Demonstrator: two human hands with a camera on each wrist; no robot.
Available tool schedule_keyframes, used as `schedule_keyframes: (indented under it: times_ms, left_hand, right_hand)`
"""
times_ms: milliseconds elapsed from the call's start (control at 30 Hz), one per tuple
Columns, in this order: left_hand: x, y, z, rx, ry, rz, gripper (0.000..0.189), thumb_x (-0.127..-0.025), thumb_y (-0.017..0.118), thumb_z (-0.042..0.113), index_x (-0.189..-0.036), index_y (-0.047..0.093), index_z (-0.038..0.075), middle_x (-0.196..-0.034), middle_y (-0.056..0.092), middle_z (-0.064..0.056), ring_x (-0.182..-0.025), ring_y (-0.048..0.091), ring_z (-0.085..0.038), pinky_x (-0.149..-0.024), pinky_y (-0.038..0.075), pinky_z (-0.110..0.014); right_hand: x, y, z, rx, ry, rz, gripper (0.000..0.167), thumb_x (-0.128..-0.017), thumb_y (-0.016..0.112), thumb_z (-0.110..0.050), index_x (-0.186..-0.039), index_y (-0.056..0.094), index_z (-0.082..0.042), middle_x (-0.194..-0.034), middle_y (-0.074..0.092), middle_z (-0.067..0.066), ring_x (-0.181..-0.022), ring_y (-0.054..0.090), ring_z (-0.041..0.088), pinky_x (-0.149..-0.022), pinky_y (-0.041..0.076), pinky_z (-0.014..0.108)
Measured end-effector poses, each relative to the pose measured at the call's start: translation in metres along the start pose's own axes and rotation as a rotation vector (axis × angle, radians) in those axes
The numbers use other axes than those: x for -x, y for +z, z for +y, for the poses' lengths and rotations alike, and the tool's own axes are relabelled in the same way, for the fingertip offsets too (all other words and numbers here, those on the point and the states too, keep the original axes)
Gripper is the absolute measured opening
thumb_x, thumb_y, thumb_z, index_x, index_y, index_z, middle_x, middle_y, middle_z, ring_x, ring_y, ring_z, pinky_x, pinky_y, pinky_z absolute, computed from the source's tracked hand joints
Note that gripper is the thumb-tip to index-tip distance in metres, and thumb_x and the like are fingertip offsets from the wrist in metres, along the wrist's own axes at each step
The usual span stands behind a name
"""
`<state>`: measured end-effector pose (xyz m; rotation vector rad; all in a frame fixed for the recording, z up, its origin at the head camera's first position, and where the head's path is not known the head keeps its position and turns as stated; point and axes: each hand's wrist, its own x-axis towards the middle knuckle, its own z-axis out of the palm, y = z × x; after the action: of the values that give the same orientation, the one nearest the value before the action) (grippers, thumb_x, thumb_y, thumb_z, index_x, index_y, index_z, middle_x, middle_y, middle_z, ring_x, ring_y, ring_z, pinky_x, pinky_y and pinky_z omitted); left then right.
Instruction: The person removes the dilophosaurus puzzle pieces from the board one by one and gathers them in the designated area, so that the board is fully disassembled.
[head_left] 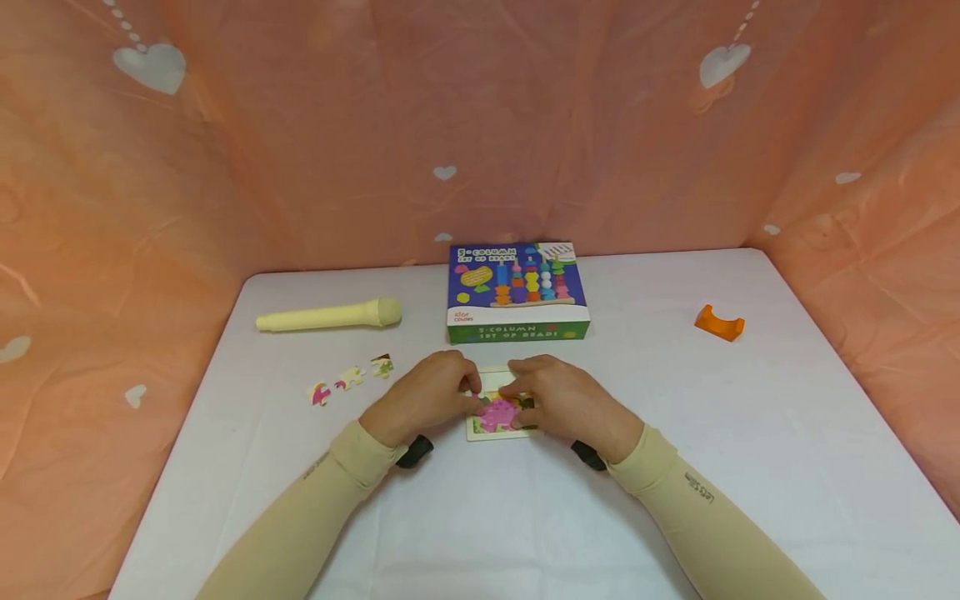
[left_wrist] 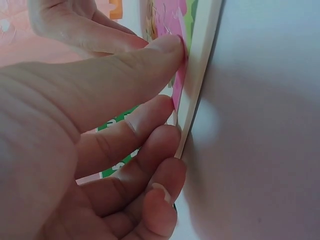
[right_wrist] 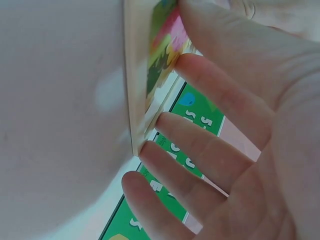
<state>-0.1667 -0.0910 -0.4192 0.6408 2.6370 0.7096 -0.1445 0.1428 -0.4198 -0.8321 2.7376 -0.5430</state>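
Observation:
A small jigsaw tray (head_left: 495, 381) with a pale rim lies flat before me, its lower part filled with pink, green and yellow picture pieces. My left hand (head_left: 429, 390) is at its left side. In the left wrist view, that hand's thumb and forefinger pinch a pink puzzle piece (left_wrist: 177, 95) at the tray's rim. From the right, my right hand (head_left: 573, 402) reaches over the tray. Its thumb and forefinger touch the picture, while the other fingers extend fairly straight along the tray edge in the right wrist view. The hands partly cover the picture.
Behind the tray stands a blue and green bead-set box (head_left: 517, 292). Three loose puzzle pieces (head_left: 349, 378) lie to the left, below a pale yellow toy microphone (head_left: 330, 317). An orange curved block (head_left: 720, 323) rests at the right on the white tabletop (head_left: 750, 433).

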Motion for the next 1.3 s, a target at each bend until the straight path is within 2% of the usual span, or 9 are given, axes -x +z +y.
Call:
schedule_keyframes:
  times_ms: [300,600,800,967,1300]
  left_hand:
    - [0.001,0.0001,0.0021,0.001,-0.021,0.011,0.021,-0.088,0.091,0.028,-0.092,0.076,0.014,-0.088,0.064,0.001,-0.084,0.057,-0.017,-0.079,0.048,-0.034]
    - [0.0017,-0.0005,0.0035,0.06,-0.021,0.021,0.013,-0.092,0.087,0.021,-0.092,0.076,0.014,-0.081,0.069,0.004,-0.079,0.061,-0.014,-0.076,0.051,-0.031]
    - [0.0015,-0.0008,0.0035,0.061,-0.012,0.019,0.009,-0.096,0.084,0.022,-0.096,0.079,0.014,-0.085,0.072,0.005,-0.082,0.063,-0.013,-0.08,0.055,-0.033]
    - [0.0012,-0.0011,0.0026,0.048,-0.002,0.015,0.009,-0.101,0.078,0.022,-0.094,0.08,0.017,-0.088,0.073,0.005,-0.085,0.063,-0.013,-0.084,0.055,-0.034]
    - [0.0012,-0.0019,0.0003,0.099,-0.007,0.003,0.012,-0.105,0.073,0.021,-0.094,0.078,0.018,-0.088,0.072,0.006,-0.085,0.062,-0.014,-0.084,0.054,-0.034]
  right_hand:
    - [-0.0002,0.0003,-0.0006,0.019,0.005,-0.003,0.043,-0.089,0.091,-0.034,-0.128,0.081,-0.019,-0.153,0.065,0.012,-0.146,0.058,0.032,-0.12,0.049,0.05]
    - [0.0012,-0.0007,-0.0001,0.023,-0.008,0.005,0.043,-0.089,0.091,-0.032,-0.128,0.081,-0.018,-0.153,0.065,0.013,-0.145,0.059,0.033,-0.118,0.05,0.05]
    - [0.0007,-0.0008,0.0,0.019,-0.006,0.0,0.043,-0.09,0.09,-0.033,-0.129,0.081,-0.019,-0.153,0.065,0.013,-0.146,0.058,0.032,-0.119,0.049,0.049]
    - [0.0014,-0.0019,-0.0016,0.016,-0.003,0.002,0.042,-0.09,0.09,-0.032,-0.129,0.081,-0.018,-0.153,0.065,0.013,-0.146,0.058,0.033,-0.12,0.049,0.05]
    - [-0.0003,-0.0023,-0.0012,0.002,0.008,-0.004,0.041,-0.09,0.09,-0.032,-0.129,0.081,-0.019,-0.154,0.064,0.013,-0.147,0.058,0.033,-0.121,0.047,0.05]
